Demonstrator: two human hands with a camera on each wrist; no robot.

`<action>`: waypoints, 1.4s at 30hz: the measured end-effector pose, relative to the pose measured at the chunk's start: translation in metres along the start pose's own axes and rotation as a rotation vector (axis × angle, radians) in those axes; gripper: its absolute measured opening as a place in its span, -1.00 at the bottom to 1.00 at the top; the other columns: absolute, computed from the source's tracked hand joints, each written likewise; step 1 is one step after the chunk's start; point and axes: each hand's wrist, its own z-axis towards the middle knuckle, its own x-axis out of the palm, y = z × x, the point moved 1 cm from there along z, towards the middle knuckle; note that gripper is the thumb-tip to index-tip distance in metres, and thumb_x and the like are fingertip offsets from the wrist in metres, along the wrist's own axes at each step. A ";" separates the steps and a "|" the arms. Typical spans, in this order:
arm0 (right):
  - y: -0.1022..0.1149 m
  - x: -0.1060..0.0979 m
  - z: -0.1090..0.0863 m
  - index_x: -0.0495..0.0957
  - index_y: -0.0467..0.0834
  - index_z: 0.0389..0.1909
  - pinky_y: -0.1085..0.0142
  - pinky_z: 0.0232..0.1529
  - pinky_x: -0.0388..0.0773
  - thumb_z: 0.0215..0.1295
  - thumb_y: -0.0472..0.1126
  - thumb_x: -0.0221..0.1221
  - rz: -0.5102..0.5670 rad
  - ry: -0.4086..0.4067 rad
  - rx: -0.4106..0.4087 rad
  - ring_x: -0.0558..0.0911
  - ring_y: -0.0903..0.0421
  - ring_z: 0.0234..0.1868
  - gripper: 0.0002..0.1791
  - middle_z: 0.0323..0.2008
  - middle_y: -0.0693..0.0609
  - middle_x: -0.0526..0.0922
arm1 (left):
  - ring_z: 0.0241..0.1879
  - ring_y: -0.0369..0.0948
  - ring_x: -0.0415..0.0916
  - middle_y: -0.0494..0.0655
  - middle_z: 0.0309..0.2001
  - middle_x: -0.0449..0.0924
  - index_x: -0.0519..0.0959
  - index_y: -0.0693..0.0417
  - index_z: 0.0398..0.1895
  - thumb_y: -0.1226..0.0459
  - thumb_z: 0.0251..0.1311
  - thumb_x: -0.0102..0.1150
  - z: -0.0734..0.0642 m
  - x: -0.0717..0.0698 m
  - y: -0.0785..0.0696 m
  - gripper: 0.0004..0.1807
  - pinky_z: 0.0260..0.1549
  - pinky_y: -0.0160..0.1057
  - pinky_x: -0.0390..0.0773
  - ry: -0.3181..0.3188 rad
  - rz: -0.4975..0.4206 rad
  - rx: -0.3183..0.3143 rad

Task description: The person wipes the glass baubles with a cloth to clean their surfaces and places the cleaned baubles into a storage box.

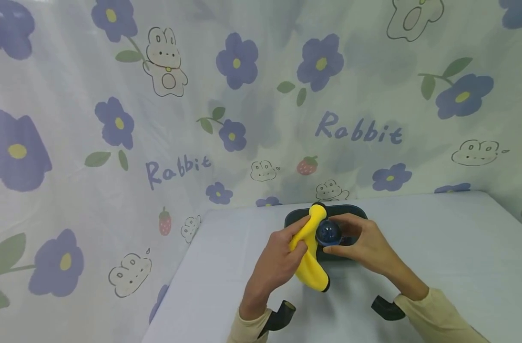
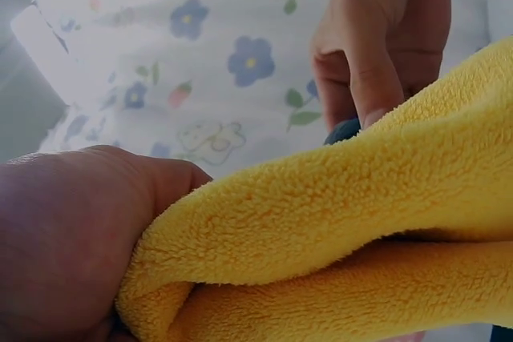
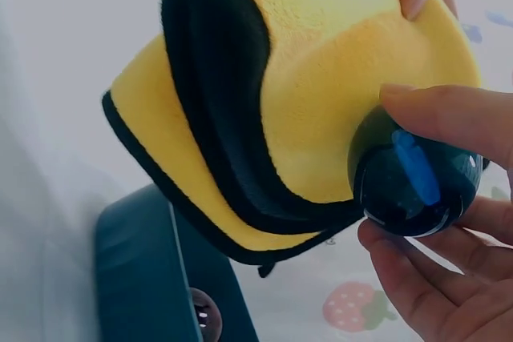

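My left hand (image 1: 275,259) grips a folded yellow cloth (image 1: 310,267) with dark edging, its thumb pressing on the near side. Fluffy pile shows on the cloth in the left wrist view. Just to its right, my right hand (image 1: 370,243) pinches a dark blue glassy ball (image 1: 328,233) between thumb and fingers. In the right wrist view the ball (image 3: 417,178) overlaps the lower edge of the cloth (image 3: 337,102). Both hands are above a dark teal box (image 1: 351,209), which they partly hide.
Under the box lies a white table (image 1: 436,247). Behind it hangs a curtain (image 1: 269,105) printed with flowers and rabbits. A round brownish thing (image 3: 205,314) shows inside the box. Black curved pieces (image 1: 282,315) sit at both cuffs.
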 end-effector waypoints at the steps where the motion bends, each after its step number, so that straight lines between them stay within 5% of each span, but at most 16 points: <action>1: 0.000 0.001 -0.001 0.62 -0.11 0.17 0.40 -0.04 0.69 -0.06 -0.10 0.61 0.000 0.001 0.002 0.73 0.23 -0.11 -0.30 0.05 0.01 0.71 | -0.31 -0.29 0.52 -0.01 -0.05 0.64 0.38 -0.04 0.52 0.33 0.37 -0.06 0.000 0.001 0.000 -0.38 -0.23 -0.38 0.59 0.000 0.001 0.006; 19: 0.010 0.016 -0.013 0.65 -0.15 0.16 0.44 0.02 0.67 -0.09 -0.05 0.62 -0.026 0.069 -0.046 0.74 0.24 -0.07 -0.28 0.04 0.08 0.70 | -0.47 -0.37 0.41 -0.05 -0.10 0.61 0.48 -0.06 0.45 0.32 0.37 -0.08 0.004 0.003 0.007 -0.43 -0.33 -0.41 0.53 0.050 0.022 0.032; 28: 0.016 0.015 -0.016 0.58 -0.05 0.19 0.39 0.05 0.68 -0.03 -0.18 0.60 0.048 0.028 -0.141 0.69 0.28 0.00 -0.30 0.07 0.06 0.68 | -0.47 -0.37 0.41 -0.07 -0.20 0.59 0.48 -0.03 0.44 0.32 0.40 -0.09 0.008 -0.001 0.010 -0.45 -0.35 -0.41 0.52 0.049 -0.009 0.059; 42: 0.016 0.017 -0.015 0.50 -0.14 0.24 0.52 0.13 0.58 -0.10 -0.46 0.55 0.143 -0.089 -0.162 0.63 0.28 0.02 -0.21 0.13 -0.04 0.57 | -0.43 -0.36 0.49 -0.06 -0.16 0.61 0.40 -0.03 0.50 0.30 0.38 -0.09 0.009 0.002 0.014 -0.40 -0.35 -0.39 0.57 0.079 -0.017 0.035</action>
